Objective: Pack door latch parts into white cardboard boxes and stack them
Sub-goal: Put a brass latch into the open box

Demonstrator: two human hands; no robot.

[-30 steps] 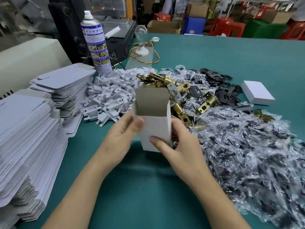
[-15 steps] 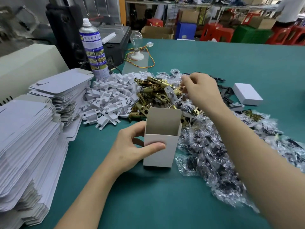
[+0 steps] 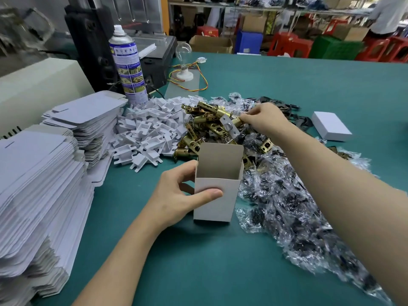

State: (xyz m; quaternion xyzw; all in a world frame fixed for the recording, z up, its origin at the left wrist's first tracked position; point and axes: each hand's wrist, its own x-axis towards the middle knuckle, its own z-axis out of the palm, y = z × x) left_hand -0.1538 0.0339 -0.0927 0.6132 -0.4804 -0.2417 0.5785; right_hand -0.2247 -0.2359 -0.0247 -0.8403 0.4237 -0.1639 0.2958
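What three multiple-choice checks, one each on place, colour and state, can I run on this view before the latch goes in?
1. The closed white box lies:
A) on the floor
B) on the table, right of the parts piles
C) on a shelf

2. The latch that the right hand pinches is:
A) brass
B) red
C) blue

3. The open box that the left hand grips is:
A) lying on its side
B) taped shut
C) upright, top flap raised

Answers:
1 B: it rests on bare green table beyond the right forearm.
2 A: its barrel shines gold.
3 C: the brown inside shows from above.
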